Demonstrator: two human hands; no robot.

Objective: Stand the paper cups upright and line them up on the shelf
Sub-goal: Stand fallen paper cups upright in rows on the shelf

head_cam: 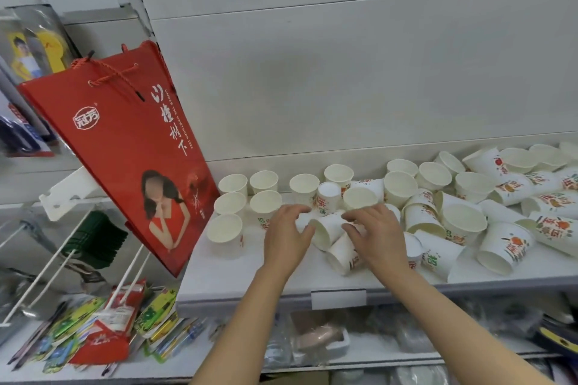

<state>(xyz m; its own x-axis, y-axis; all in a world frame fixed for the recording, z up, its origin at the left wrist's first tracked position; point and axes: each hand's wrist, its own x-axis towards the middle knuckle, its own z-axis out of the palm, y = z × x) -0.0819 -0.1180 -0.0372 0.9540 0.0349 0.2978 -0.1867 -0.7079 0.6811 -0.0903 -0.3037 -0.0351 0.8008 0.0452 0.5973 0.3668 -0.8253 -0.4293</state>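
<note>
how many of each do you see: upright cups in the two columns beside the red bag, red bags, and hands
upright cups: 5
red bag: 1
hands, left hand and right hand: 2
total: 8

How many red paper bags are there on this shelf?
1. The red paper bag leans tilted at the left end of the shelf, beside the upright cups. Others could be hidden out of view.
</note>
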